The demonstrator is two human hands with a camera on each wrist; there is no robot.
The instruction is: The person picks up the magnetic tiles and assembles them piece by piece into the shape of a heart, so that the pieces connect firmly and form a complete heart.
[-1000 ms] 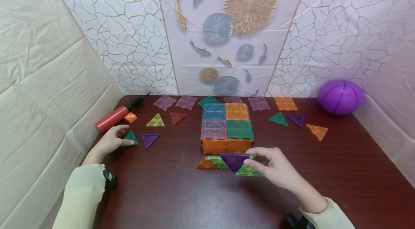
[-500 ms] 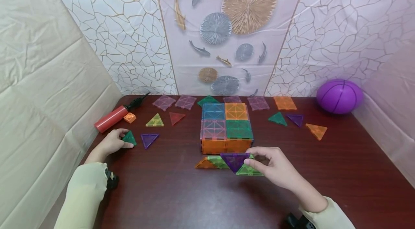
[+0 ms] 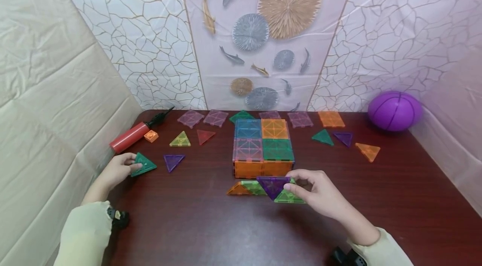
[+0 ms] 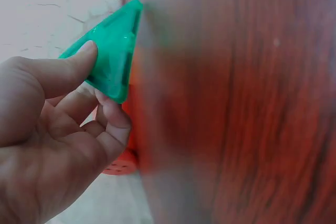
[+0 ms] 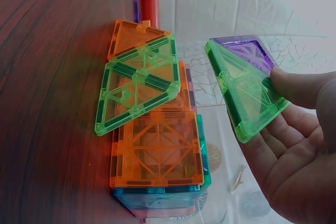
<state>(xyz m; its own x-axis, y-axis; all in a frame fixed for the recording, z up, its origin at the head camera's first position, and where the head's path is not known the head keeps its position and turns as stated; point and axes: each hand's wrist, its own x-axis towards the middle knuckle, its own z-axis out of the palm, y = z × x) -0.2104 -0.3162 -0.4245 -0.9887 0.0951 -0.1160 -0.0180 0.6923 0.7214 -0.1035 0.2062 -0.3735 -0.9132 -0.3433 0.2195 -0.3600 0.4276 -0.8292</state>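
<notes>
with the dark red-brown table (image 3: 211,228) as the dial, a red cylinder (image 3: 129,137) lies near ten o'clock, its black nozzle (image 3: 160,118) aimed at roughly two. a small orange block (image 3: 151,136) sits just beside it. around two o'clock rests a purple ball (image 3: 395,111) with dark seams. past twelve hangs a pale backdrop (image 3: 150,40), gold-cracked, printed with fish and round discs; plain cream cloth (image 3: 56,90) slopes at nine.

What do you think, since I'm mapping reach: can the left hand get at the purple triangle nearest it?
Probably yes: the purple triangle lies right of the green triangle the left hand pinches, with no other piece between. The hand may need to set that down first.
</notes>
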